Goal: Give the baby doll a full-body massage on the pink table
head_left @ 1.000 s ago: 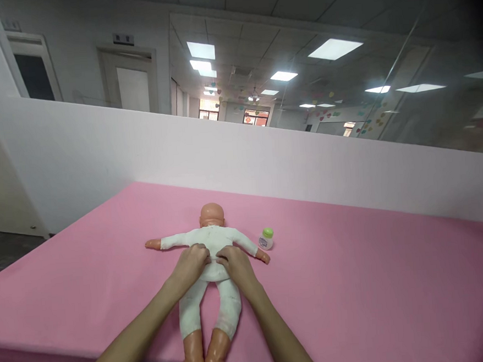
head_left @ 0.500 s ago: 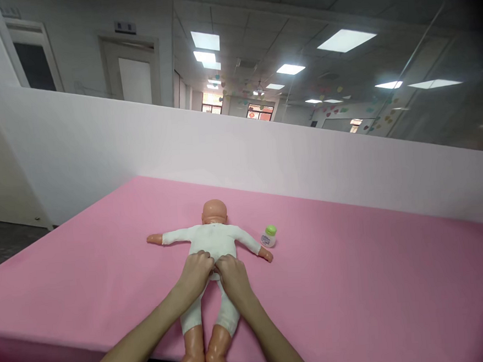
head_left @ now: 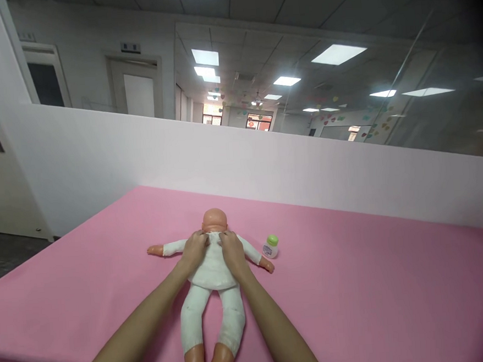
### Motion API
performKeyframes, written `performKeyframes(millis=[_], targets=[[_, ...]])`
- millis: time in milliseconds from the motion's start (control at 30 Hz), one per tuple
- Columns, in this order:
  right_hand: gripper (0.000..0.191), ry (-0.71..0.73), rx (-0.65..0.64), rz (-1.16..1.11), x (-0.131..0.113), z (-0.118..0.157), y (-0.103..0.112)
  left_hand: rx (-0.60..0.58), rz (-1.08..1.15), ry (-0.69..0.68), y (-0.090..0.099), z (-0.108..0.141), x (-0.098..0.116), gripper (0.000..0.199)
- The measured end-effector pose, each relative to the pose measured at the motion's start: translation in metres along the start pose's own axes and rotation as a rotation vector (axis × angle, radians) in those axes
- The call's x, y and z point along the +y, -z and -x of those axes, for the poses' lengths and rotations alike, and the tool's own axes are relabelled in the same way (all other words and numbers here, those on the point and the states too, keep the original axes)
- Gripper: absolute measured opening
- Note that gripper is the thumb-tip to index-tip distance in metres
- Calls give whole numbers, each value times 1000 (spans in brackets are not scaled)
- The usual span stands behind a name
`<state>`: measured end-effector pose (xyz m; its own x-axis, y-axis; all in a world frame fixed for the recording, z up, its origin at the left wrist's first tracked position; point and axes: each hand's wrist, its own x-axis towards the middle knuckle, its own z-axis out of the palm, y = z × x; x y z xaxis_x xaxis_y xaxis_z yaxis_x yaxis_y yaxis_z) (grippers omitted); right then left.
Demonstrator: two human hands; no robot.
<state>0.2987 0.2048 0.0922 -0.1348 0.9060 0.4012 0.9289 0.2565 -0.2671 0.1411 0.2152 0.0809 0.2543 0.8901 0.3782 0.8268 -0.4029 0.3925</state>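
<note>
A baby doll (head_left: 212, 264) in white clothes lies on the pink-covered table, its head away from me and its arms spread to the sides. My left hand (head_left: 195, 247) rests on the left of its upper back, near the neck, with the fingers curled. Beside it on the right, my right hand (head_left: 231, 245) rests on the other shoulder area, fingers curled too. Whether either hand pinches the white cloth or only presses on it is hidden. A small clear jar with a green lid (head_left: 271, 247) stands near the doll's right-side hand.
The pink table cover (head_left: 356, 289) spreads out on both sides of the doll. Behind the table runs a low white wall (head_left: 265, 163) with glass above it. A door with a handle (head_left: 4, 170) is at the far left.
Both my hands have moved up the doll, from its lower back to its shoulders. The white top's lower edge now shows. The view has tilted slightly upward.
</note>
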Motion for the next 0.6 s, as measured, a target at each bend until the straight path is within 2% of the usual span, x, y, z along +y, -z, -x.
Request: performKeyframes(millis=[133, 267, 433, 600], targets=[[29, -11, -24, 96, 4, -2, -18, -40, -67, -31, -9, -6, -1, 26], [33, -54, -59, 117, 4, 0, -22, -107, -121, -17, -11, -12, 4, 29], [32, -80, -70, 99, 6, 0, -19, -130, -143, -8, -12, -13, 9, 31], [26, -52, -50, 6, 7, 6, -3, -86, -131, -22, -1, -2, 8, 28]])
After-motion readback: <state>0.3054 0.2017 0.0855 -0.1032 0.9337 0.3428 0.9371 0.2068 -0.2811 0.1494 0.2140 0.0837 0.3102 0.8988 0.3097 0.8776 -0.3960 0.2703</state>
